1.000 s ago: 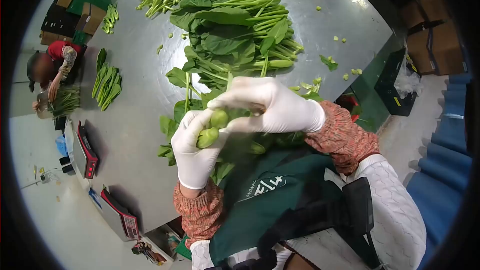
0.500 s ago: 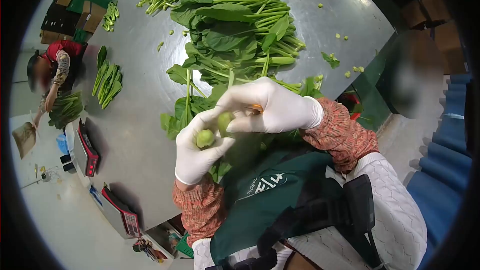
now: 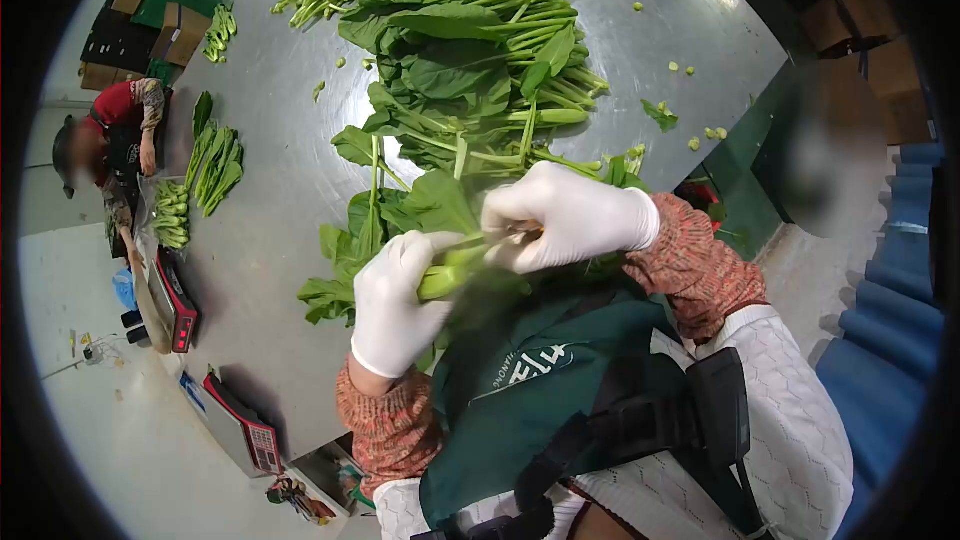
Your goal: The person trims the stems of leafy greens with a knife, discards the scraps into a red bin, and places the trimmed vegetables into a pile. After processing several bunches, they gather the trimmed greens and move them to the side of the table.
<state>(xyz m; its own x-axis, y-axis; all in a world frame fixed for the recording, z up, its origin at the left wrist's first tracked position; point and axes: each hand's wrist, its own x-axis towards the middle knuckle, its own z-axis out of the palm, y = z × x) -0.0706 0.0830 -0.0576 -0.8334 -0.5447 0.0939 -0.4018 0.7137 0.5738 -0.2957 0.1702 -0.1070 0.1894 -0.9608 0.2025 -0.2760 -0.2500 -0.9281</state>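
My left hand (image 3: 392, 305) in its white glove has its fingers closed around the pale stem ends of a bunch of leafy greens (image 3: 445, 240), and my right hand (image 3: 560, 215), gloved the same, pinches the stems just beside it, so both hands grip the one bunch close above the near edge of the table (image 3: 270, 240). The leaves of the bunch fan out away from me over the bare metal. Beyond them lies a big heap of loose greens (image 3: 470, 40), stalks pointing right, running to the far end of the table. Small cut stem bits (image 3: 700, 135) are scattered on the steel to the right. On the left of the table lies a smaller bundle (image 3: 215, 165). Two red scales (image 3: 172, 302) sit along the left edge. A person in a red top (image 3: 115, 125) stands there, with cardboard boxes (image 3: 170, 30) behind on the floor.
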